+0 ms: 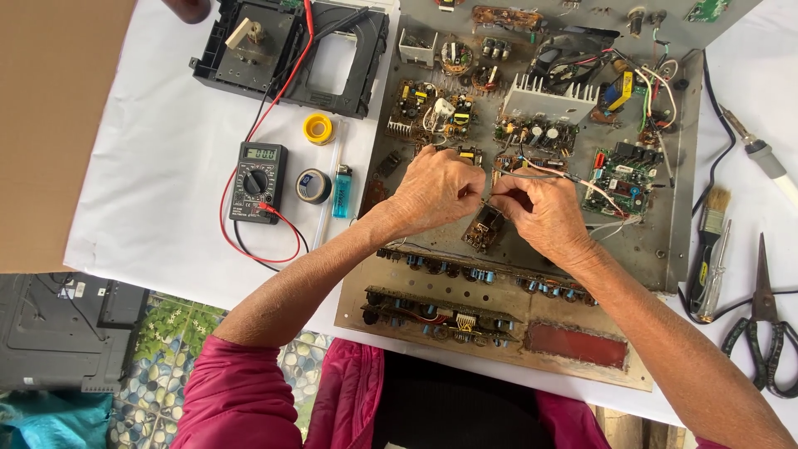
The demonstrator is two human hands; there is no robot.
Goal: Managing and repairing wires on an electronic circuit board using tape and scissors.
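Observation:
An opened metal chassis (665,249) full of circuit boards, capacitors, a finned heat sink (549,100) and loose wires lies on a white cloth. My left hand (432,189) and my right hand (540,212) meet over its middle, fingers pinched together on thin wires just above a small brown component board (484,229). What exactly sits between the fingertips is too small to tell. Both forearms reach in from the bottom, with magenta sleeves at the lower edge.
A digital multimeter (256,181) with red and black leads lies at the left, beside a tape roll (313,185), a yellow solder spool (317,129) and a blue lighter (342,191). A black disc tray frame (291,54) sits behind. Brush (709,229), scissors (769,333) and soldering iron (761,154) lie right.

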